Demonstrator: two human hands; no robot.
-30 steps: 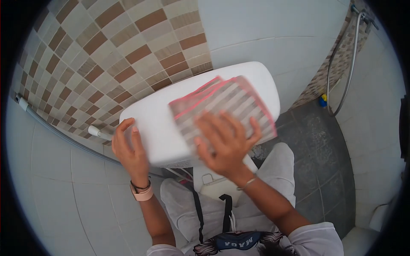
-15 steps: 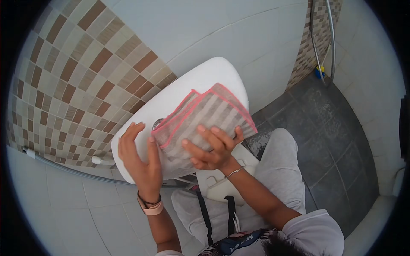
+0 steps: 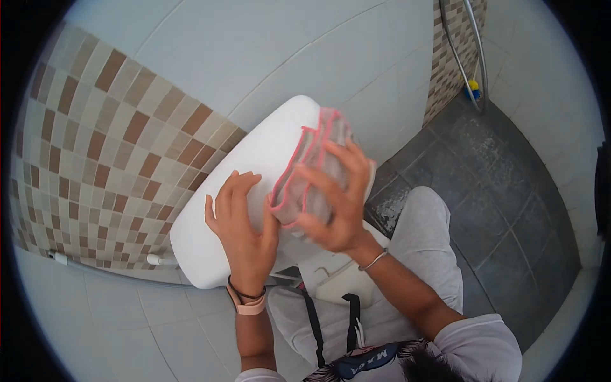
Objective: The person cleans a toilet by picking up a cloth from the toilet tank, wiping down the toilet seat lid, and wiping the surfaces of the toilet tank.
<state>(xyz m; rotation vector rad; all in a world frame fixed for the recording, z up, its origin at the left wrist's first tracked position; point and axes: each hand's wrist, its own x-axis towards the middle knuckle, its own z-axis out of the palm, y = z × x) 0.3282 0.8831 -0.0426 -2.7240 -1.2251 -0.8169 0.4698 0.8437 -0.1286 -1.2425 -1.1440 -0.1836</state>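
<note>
A folded cleaning cloth (image 3: pixel 310 153) with grey and white stripes and pink edging lies bunched over the right part of a white toilet tank lid (image 3: pixel 264 146). My right hand (image 3: pixel 340 197) grips the cloth from above, fingers bent over it and slightly blurred. Just left of it, above the lid, my left hand (image 3: pixel 245 223) has its fingers spread and curved. Its thumb is at the cloth's lower left edge; whether it touches is hard to tell. The lid's middle is partly hidden by my left hand.
The toilet seat (image 3: pixel 344 280) shows below the tank, by my knees. A grey hose (image 3: pixel 121 274) runs along the wall at the left. A shower hose (image 3: pixel 478 57) hangs at the upper right, near a blue and yellow object (image 3: pixel 473 90). Dark floor tiles (image 3: pixel 503 210) lie right.
My right hand has moved the cloth to the right, and the cloth is more bunched. My left hand has come right, its thumb now beside the cloth's edge. The view has shifted slightly.
</note>
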